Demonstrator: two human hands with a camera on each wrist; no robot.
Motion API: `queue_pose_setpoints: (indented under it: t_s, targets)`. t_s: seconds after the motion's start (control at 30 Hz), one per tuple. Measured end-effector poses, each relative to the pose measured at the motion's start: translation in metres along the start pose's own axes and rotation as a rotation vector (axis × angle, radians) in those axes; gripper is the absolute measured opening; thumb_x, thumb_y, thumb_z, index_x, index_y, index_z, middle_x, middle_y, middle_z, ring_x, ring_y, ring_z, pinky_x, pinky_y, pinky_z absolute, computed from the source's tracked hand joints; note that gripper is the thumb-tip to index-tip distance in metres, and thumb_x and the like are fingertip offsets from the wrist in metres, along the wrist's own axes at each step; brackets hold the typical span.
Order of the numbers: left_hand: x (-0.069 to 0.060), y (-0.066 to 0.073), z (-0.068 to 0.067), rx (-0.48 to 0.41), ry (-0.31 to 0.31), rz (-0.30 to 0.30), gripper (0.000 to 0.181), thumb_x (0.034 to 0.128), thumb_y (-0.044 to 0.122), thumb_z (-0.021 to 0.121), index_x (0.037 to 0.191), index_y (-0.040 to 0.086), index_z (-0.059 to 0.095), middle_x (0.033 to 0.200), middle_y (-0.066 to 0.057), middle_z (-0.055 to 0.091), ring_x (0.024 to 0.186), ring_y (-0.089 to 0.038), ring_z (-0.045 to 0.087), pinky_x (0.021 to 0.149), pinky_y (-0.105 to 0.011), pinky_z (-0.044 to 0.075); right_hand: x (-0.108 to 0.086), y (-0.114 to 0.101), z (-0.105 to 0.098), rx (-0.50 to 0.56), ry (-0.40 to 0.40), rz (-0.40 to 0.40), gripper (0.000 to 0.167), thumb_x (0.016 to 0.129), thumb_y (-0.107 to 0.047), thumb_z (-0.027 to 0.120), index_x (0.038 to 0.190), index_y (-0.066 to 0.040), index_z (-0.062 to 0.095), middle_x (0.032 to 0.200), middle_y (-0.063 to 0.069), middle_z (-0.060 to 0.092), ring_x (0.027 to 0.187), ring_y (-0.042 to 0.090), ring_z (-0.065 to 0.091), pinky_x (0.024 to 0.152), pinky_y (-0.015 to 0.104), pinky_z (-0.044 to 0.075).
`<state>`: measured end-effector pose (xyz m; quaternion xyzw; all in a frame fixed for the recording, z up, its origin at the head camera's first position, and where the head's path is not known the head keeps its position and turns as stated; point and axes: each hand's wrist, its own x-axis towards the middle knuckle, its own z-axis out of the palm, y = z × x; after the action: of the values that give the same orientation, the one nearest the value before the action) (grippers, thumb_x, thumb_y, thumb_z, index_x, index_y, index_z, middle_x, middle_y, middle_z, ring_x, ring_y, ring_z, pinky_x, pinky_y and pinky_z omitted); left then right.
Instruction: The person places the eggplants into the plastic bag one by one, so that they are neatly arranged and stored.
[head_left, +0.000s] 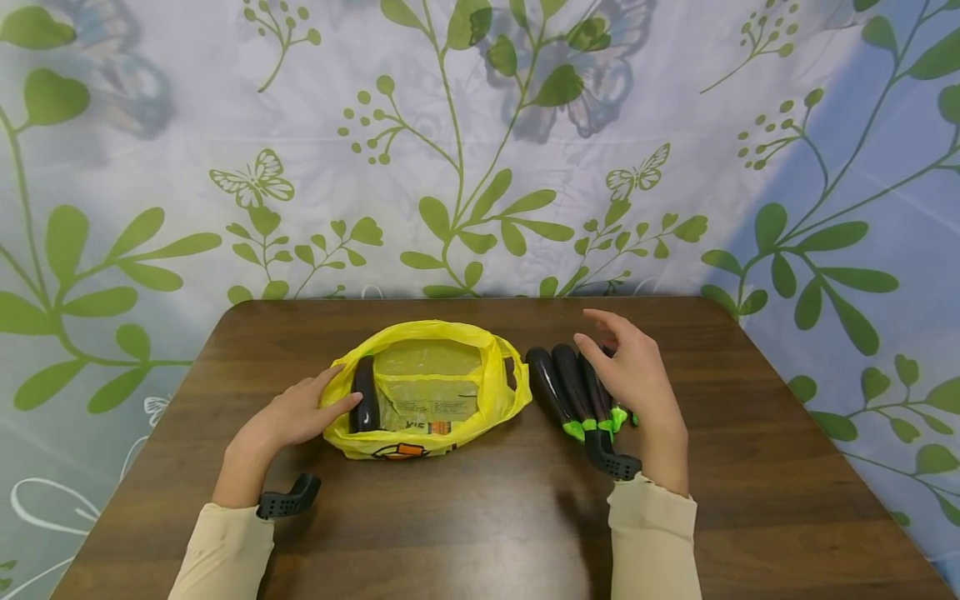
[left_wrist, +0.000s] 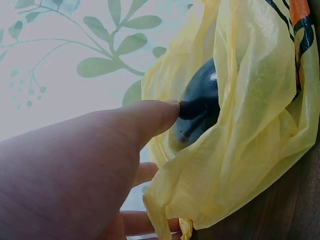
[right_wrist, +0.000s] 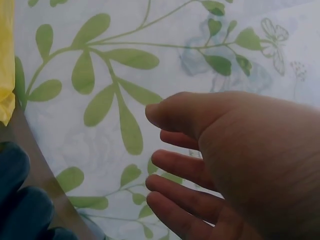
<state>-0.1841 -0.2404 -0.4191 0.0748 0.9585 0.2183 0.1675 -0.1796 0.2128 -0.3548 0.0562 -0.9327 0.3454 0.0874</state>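
Left hand (head_left: 298, 410) at left side of yellow plastic bag (head_left: 493, 400), holding bag wall: thumb inside the mouth, fingers outside. Thumb tip on the bagged eggplant (head_left: 367, 417), per head and left wrist views. Can't tell how hard. Fingers fairly straight in left wrist view, partly behind film.

Right hand (head_left: 630, 360) above the loose eggplants (head_left: 573, 385), wide: thumb well apart from fingers, nothing between. No visible contact in head or right wrist view.

Eggplant positions: one in bag, along left inner wall, dark and glossy, lengthwise from far rim to near rim. Rest in a row right of bag, just beside it, bright green caps toward near edge of table, dark blunt ends toward far edge. At least three there; more green partly hidden by right forearm, so exact count unclear. Only blunt ends in right wrist view, lower left corner.

Bag on brown wood-grain tabletop (head_left: 450, 533), left of centre, mouth open upward, right handle looped out toward the loose row. Orange and black print on near side, mirrored lettering visible inside.

Black bracket on each wrist, left (head_left: 288, 500) and right (head_left: 617, 464). Cream sleeves (head_left: 654, 542) on both arms. Behind table: pale fabric backdrop (head_left: 315, 187) with green leaves and butterflies.
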Motion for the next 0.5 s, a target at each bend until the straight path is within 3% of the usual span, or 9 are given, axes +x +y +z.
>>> queue_pose_setpoints:
  t_s: [0.5]
  targets:
    - [-0.0008,0.0006,-0.0001,-0.001,0.0,0.0,0.093,0.1016,0.067,0.045,0.163,0.002,0.022,0.157,-0.04,0.033,0.141,-0.062,0.033,0.108,-0.075,0.034,-0.001,0.0101,-0.0053,0.02,0.124,0.171,0.054,0.105,-0.036,0.058,0.153,-0.012,0.051,0.15,0.026,0.052,0.131,0.049,0.056,0.105,0.063,0.046]
